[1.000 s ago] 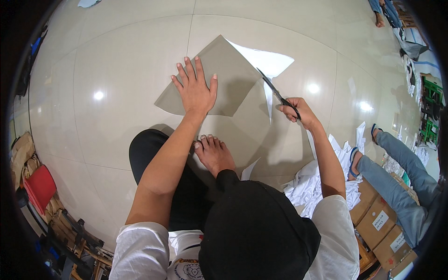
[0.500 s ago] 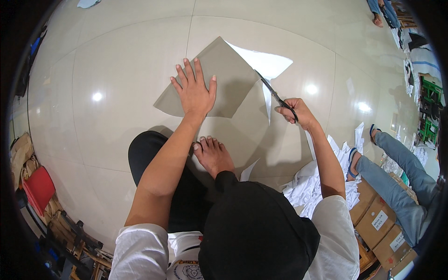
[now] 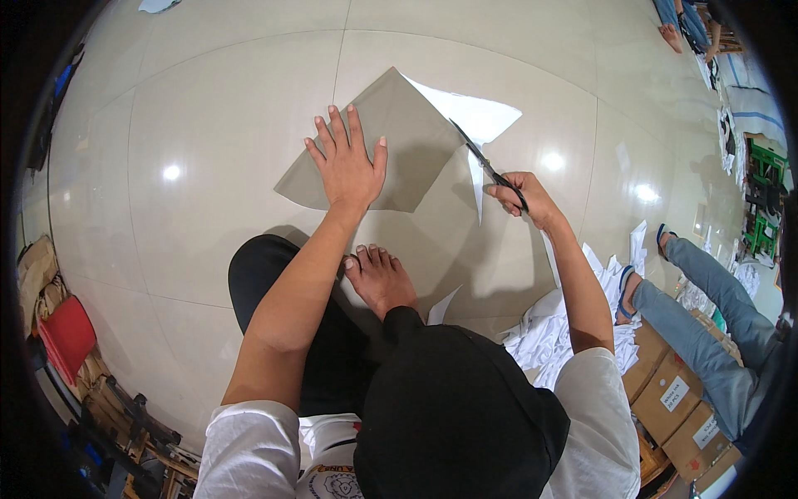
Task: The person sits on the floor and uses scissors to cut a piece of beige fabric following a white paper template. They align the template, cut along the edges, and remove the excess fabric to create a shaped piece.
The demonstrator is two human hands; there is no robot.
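On the tiled floor lies a flat grey-brown sheet (image 3: 416, 158) with straight sides and pointed corners. My left hand (image 3: 351, 170) presses flat on its left part, fingers spread. My right hand (image 3: 528, 200) grips black-handled scissors (image 3: 490, 169), their blades pointing up and left at the sheet's right edge. Beyond that edge spreads a white offcut (image 3: 474, 112), its narrow strip hanging down past the blades. Whether it is paper or cloth I cannot tell. My bare foot (image 3: 381, 279) rests just below the sheet.
A heap of white scraps (image 3: 540, 333) lies beside my right arm. Near it are cardboard boxes (image 3: 669, 395) and another person's legs in blue-grey trousers (image 3: 698, 316). A red object (image 3: 68, 337) and chair parts stand at the left. Another person's foot (image 3: 670, 37) shows at the far right.
The scissors and my right hand have shifted slightly up and left along the sheet's edge. My left hand stays in place on the sheet.
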